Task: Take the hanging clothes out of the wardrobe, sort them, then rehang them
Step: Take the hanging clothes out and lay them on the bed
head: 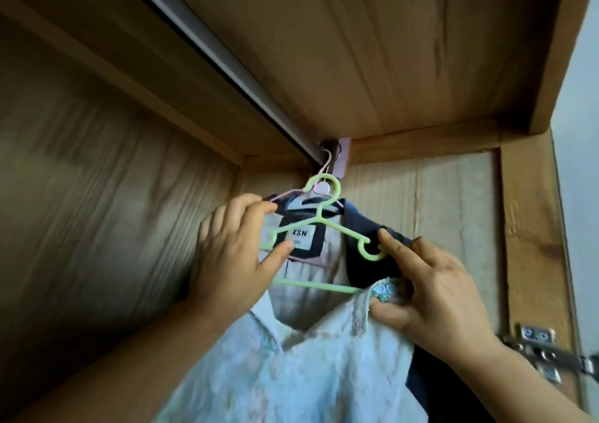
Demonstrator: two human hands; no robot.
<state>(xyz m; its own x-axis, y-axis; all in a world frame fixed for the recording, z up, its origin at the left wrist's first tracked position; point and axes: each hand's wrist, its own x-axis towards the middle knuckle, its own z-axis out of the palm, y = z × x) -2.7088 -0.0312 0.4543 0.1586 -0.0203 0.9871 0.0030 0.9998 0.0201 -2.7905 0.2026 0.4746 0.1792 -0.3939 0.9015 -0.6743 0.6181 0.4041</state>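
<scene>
— Where's the garment she's working on?

— Up at the far end of the wardrobe rail (227, 66), close to the bracket. The green hanger (319, 225) has its hook just under the rail, not clearly over it from where I stand. The pale floral top (291, 367) droops from its lower bar, only partly on.

— And her hands?

— The left hand (233, 260) has its grip pinching the hanger's left arm, thumb beneath, fingers above. The right hand (431, 296) pinches the top's embroidered strap between thumb and curled fingers, with the forefinger stretched up to touch the hanger's right-end loop.

— Will it be awkward?

— I'd say light, thin and floppy; the cloth will slide off smooth plastic if it isn't seated in the notches. The hanger looks thin and bendy, so I'd hold it near the neck or along the shoulder arms, not by the bottom bar.

— What's behind it?

— A navy jacket (366, 247) with a white label, on a pink hanger (288, 194) already on the rail, touching the green one. The hooks could tangle.
</scene>
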